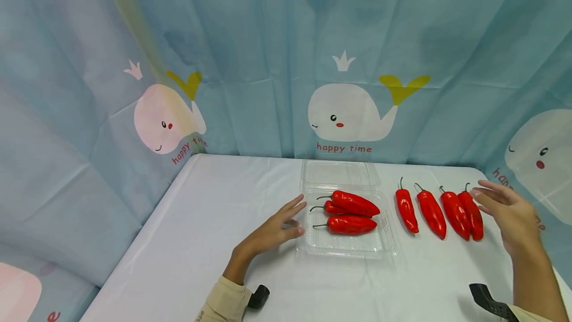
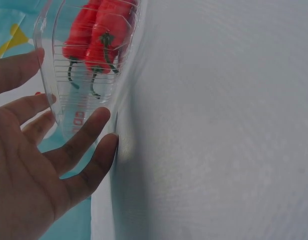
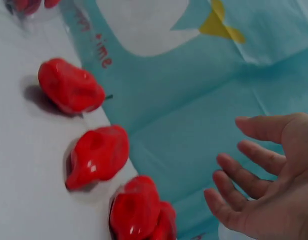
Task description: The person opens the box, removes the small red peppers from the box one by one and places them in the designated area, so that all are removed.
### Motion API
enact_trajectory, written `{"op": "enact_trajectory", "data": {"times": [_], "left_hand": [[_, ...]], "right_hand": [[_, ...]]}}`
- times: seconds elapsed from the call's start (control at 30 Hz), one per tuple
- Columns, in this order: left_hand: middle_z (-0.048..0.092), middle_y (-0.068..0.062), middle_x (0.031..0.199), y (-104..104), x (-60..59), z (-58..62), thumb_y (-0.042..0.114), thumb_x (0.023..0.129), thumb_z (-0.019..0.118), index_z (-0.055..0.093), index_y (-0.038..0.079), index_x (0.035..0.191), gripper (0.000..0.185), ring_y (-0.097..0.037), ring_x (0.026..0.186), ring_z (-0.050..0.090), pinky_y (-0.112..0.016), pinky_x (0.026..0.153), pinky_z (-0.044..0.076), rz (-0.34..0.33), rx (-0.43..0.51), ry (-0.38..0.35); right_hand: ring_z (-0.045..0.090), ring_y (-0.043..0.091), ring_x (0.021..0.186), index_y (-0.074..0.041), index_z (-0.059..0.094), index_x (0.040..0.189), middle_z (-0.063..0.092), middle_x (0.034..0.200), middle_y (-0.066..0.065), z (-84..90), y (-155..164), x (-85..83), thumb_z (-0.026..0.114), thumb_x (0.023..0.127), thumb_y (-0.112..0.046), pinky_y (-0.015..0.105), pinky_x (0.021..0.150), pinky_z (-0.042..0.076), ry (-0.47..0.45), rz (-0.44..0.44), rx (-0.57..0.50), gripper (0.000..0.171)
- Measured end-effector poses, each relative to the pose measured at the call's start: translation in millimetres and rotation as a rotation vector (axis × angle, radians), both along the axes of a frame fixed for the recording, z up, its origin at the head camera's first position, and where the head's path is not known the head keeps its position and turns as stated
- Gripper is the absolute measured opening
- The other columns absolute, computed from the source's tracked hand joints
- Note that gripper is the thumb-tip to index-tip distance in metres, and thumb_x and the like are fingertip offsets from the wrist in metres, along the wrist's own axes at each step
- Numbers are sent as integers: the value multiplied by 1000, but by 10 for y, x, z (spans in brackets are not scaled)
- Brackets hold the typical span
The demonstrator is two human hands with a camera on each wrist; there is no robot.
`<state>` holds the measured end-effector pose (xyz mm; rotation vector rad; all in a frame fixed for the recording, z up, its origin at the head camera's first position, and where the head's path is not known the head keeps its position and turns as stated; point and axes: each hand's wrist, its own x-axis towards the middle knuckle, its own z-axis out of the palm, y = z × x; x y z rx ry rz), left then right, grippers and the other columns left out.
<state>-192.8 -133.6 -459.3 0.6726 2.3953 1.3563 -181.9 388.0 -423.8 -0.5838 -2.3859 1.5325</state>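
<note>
Peppers (image 1: pixel 350 214) in clear tray (image 1: pixel 344 247) — white surface (image 1: pixel 214 222), whale curtain (image 1: pixel 344 113) behind.
Left hand (image 1: pixel 277 230) flat by tray, right hand (image 1: pixel 509 212) relaxed over 4 loose peppers (image 1: pixel 440 210) — both empty.

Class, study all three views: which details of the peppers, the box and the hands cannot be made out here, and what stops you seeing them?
- Clear plastic clamshell box, left wrist view: its far end is cut off by the top edge.
- Four loose red chilli peppers, right wrist view: the nearest two overlap and run off the bottom edge.
- Right hand, head view: motion-blurred; contact with the rightmost pepper unclear.
</note>
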Motion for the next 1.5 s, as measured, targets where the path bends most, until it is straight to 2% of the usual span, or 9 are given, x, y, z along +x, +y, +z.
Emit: {"op": "enact_trajectory", "data": {"times": [0.17, 0.3, 0.6, 0.87, 1.0, 1.23, 1.3, 1.47, 1.5], "left_hand": [[15, 7, 178, 0, 6, 0, 30, 106, 63, 33, 15, 168, 70, -31, 133, 61, -57, 108, 52, 3, 4, -7], [15, 7, 178, 1, 8, 5, 30, 106, 62, 33, 15, 168, 70, -31, 133, 62, -57, 108, 52, 2, 2, -6], [14, 8, 178, 7, -6, 15, 31, 106, 62, 33, 15, 168, 70, -31, 133, 62, -57, 108, 52, -4, 1, 2], [15, 8, 178, 7, -11, -3, 30, 106, 62, 33, 15, 168, 70, -31, 133, 62, -58, 109, 51, -4, 1, 5], [15, 9, 178, 4, -10, -9, 31, 106, 62, 33, 16, 168, 70, -31, 133, 62, -58, 109, 51, -3, -3, 7], [14, 8, 178, 6, -8, 4, 31, 106, 62, 33, 15, 168, 70, -31, 133, 61, -58, 108, 51, -4, 5, -1], [14, 8, 179, 8, -8, 4, 30, 106, 62, 33, 15, 168, 70, -31, 133, 61, -58, 108, 51, -4, 6, 0], [14, 8, 178, 12, -2, 2, 29, 106, 62, 33, 15, 168, 70, -31, 133, 61, -58, 109, 50, 0, 10, -4], [14, 8, 178, 14, 0, 2, 29, 106, 62, 33, 15, 168, 70, -32, 133, 61, -58, 109, 50, 0, 10, -6]], "right_hand": [[62, -13, 100, -20, 53, 157, 65, 115, -30, 112, -178, 18, 73, 102, -24, 3, 82, 48, 220, 131, -151, 59], [65, -9, 104, -18, 59, 152, 69, 120, -24, 166, -336, 13, 72, 102, -15, 5, 82, 50, 314, 232, -170, 52], [66, -2, 114, -8, 56, 152, 69, 129, -15, 195, -707, 27, 67, 104, -9, 7, 91, 50, 377, 424, -21, 49], [64, 7, 117, -6, 57, 149, 69, 128, -8, 270, -1006, 51, 66, 102, -2, 14, 90, 56, 364, 611, 6, 48], [65, 15, 118, 0, 56, 147, 70, 129, -1, 249, -1116, 40, 65, 101, 2, 17, 92, 56, 351, 691, -52, 48], [67, 14, 115, -5, 59, 145, 70, 128, 3, 194, -1309, 18, 70, 99, -4, 24, 88, 61, 290, 763, -34, 48], [69, 19, 115, -6, 59, 145, 69, 129, 8, 167, -1362, 13, 72, 98, -6, 26, 81, 62, 263, 786, -30, 48], [67, 41, 121, -6, 59, 146, 68, 133, 18, 66, -1486, -8, 76, 97, -13, 31, 80, 64, 176, 853, -28, 53], [65, 44, 122, -5, 59, 147, 68, 134, 19, 44, -1506, -11, 77, 96, -15, 33, 86, 64, 161, 868, -30, 55]]}}
